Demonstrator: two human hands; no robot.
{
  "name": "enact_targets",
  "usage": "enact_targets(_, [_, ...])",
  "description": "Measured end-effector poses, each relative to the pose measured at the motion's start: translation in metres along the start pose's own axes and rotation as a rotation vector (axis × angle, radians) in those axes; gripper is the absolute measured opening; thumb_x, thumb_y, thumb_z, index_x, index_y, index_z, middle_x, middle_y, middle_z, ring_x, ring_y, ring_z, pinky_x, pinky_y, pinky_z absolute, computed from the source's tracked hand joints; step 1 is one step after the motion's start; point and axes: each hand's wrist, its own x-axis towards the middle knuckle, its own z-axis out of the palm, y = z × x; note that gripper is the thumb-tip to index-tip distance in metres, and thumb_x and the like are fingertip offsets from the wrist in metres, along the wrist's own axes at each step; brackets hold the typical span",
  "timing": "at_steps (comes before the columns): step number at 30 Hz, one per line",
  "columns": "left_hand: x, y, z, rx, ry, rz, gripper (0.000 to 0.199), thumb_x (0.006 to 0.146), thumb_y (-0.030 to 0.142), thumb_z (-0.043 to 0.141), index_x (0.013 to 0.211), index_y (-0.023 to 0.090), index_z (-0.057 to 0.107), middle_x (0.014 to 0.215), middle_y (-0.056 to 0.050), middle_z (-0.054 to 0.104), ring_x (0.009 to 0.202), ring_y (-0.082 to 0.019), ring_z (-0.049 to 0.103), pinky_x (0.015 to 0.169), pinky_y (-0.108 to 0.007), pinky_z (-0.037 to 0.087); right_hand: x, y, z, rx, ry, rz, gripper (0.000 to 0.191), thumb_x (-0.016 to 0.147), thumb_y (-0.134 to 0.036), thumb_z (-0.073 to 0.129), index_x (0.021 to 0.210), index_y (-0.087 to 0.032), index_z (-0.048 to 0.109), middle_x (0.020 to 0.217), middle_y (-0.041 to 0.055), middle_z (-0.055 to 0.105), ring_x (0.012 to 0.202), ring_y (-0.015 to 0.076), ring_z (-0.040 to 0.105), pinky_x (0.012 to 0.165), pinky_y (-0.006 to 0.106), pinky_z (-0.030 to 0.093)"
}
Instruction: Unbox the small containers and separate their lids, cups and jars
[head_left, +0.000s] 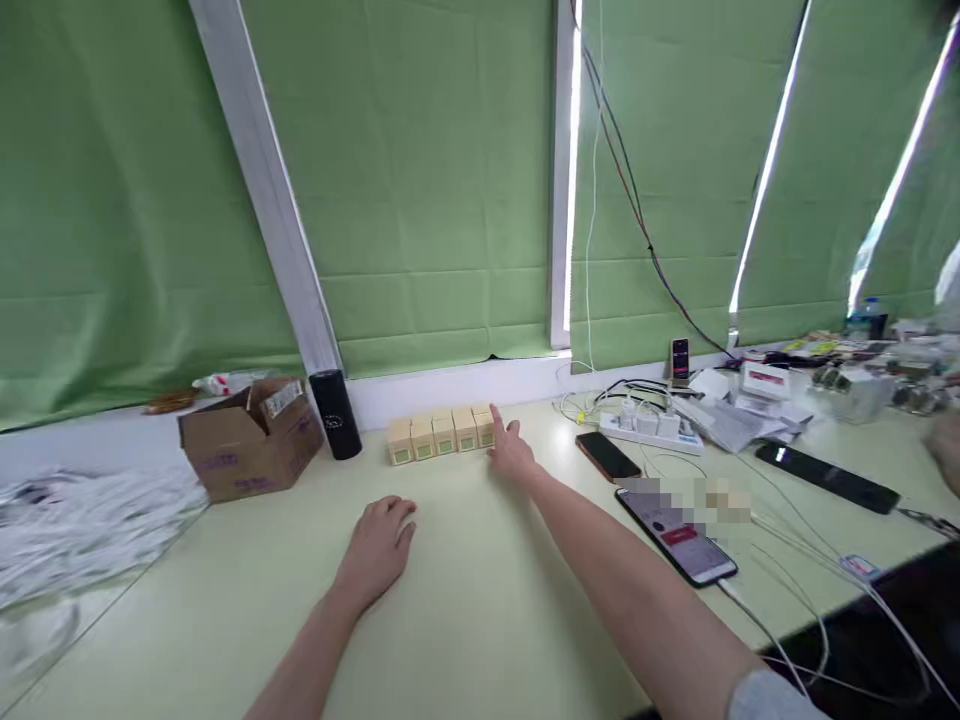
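Note:
Several small tan cardboard boxes (444,434) stand side by side in a row near the wall, each with a greenish label on its front. My right hand (513,452) is at the right end of the row, index finger stretched along the side of the last box (484,428). Its thumb is apart and it holds nothing. My left hand (377,548) rests on the pale table (457,610) in front of the boxes, fingers loosely bent and apart, with nothing in it.
Left of the boxes stand a black cylinder (335,415) and an open cardboard carton (251,440). To the right lie a dark phone (608,457), a lit phone (675,535), a power strip (651,434) and trailing cables. A blurred hand (945,445) shows at the right edge.

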Motion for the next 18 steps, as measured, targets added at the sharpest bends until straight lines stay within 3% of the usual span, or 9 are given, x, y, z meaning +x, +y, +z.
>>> enact_targets(9, [-0.004,0.011,-0.009,0.000,-0.019,-0.048,0.029,0.096,0.028,0.047,0.116,0.021,0.066,0.125,-0.011,0.063,0.122,-0.029,0.054,0.106,-0.046,0.043,0.012,-0.005,0.000,-0.031,-0.100,0.040,0.085,0.092,-0.023,0.060,0.158,-0.042,0.011,0.138,0.0169,0.038,0.100,0.0286,0.070,0.080,0.039,0.051])
enact_targets(14, [-0.005,0.015,-0.011,-0.014,-0.023,-0.066,0.029,0.095,0.027,0.047,0.116,0.020,0.066,0.125,-0.011,0.063,0.123,-0.030,0.053,0.107,-0.047,0.042,0.014,-0.008,-0.004,-0.038,-0.072,0.039,0.077,0.092,-0.022,0.060,0.155,-0.042,0.019,0.144,0.0159,0.033,0.108,0.0283,0.066,0.083,0.039,0.050])
enact_targets(18, [-0.005,0.016,-0.013,-0.015,-0.029,-0.077,0.029,0.095,0.027,0.046,0.115,0.021,0.066,0.125,-0.012,0.063,0.123,-0.030,0.053,0.107,-0.047,0.042,0.013,-0.009,-0.003,-0.039,-0.048,0.015,0.083,0.091,-0.021,0.061,0.156,-0.043,0.014,0.156,0.0177,0.021,0.118,0.0309,0.060,0.083,0.039,0.049])
